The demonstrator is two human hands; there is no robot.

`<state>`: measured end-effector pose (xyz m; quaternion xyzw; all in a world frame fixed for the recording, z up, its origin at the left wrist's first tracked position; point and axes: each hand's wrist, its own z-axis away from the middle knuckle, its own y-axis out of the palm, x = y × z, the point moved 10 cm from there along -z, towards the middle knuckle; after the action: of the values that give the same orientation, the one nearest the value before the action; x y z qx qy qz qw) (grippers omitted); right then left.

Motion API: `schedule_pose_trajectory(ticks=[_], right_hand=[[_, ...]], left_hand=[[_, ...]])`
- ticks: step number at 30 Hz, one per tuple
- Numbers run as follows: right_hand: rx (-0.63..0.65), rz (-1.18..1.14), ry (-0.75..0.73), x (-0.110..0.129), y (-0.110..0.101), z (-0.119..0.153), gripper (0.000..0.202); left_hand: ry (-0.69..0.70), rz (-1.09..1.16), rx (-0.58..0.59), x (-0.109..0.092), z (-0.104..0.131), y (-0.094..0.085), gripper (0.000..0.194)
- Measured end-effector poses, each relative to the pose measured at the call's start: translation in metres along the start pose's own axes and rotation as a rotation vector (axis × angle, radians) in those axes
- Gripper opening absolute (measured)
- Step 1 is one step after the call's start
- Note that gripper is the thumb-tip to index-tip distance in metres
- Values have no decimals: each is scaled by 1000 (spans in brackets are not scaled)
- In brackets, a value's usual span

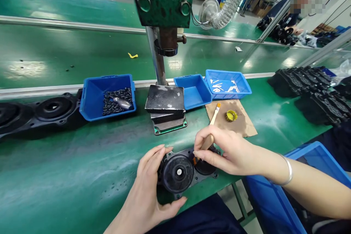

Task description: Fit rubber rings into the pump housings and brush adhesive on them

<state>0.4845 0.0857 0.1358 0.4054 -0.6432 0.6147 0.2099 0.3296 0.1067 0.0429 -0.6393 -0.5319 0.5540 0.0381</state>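
Near the table's front edge lies a black part (pixel 178 173) with two round sections, a white centre showing in the left one. My left hand (pixel 153 186) wraps round its left end, fingers at the far side and thumb at the near side. My right hand (pixel 219 150) pinches the wooden handle of a brush (pixel 207 142), whose orange-brown bristles touch the part between the two rounds. Behind my right hand, a second brush (pixel 215 113) and a yellow round tin (pixel 231 115) rest on brown cardboard (pixel 248 126).
A green press (pixel 164 3) stands over stacked black metal blocks (pixel 164 98). Blue bins (pixel 87 98) hold small dark pieces and, at right, white pins. Black parts lie left (pixel 55 108) and stacked right (pixel 320 106). A blue crate (pixel 315 153) sits lower right. A person (pixel 285 12) works beyond.
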Motion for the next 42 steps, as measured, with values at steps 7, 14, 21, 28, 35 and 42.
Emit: schedule_pose_trajectory(ticks=[7, 14, 21, 28, 35, 42], right_hand=[[-97, 91, 20, -14, -16, 0, 7], [-217, -55, 78, -29, -20, 9, 10], [-418, -175, 212, -55, -41, 47, 14], [-465, -340, 117, -53, -21, 47, 9], [-574, -382, 159, -67, -29, 86, 8], [-676, -402, 86, -56, -35, 108, 10]], left_hand=[[-52, 10, 3, 0, -1, 1, 91], [-76, 14, -5, -1, -2, 1, 89], [-73, -18, -14, 1, -1, 1, 87], [-8, -95, -19, 0, -1, 0, 92], [-28, -110, -25, 4, -1, 1, 90], [-20, -88, -27, 2, -4, 1, 92]])
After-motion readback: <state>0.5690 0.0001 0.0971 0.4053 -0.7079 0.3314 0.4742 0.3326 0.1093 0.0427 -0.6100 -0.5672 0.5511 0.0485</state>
